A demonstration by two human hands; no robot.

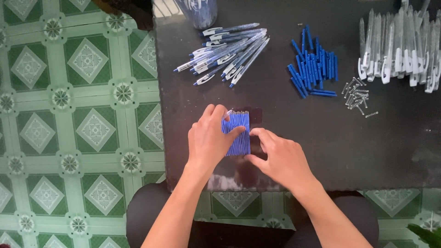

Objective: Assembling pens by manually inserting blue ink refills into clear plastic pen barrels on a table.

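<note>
Here we clamp both grips, left hand (209, 138) and right hand (279, 158), on the blue refill bundle (238, 133), squaring its ends against the dark surface (294, 138).

Bare counter (321, 151) lies open to the right of our hands and out to the near edge. Ahead, we note three obstacles in a row: assembled pens (229, 53), blue caps (314, 69), and springs (358, 96) just beside them. Clear barrels (404, 46) crowd the far right corner. Gaps between the piles stay passable.
</note>
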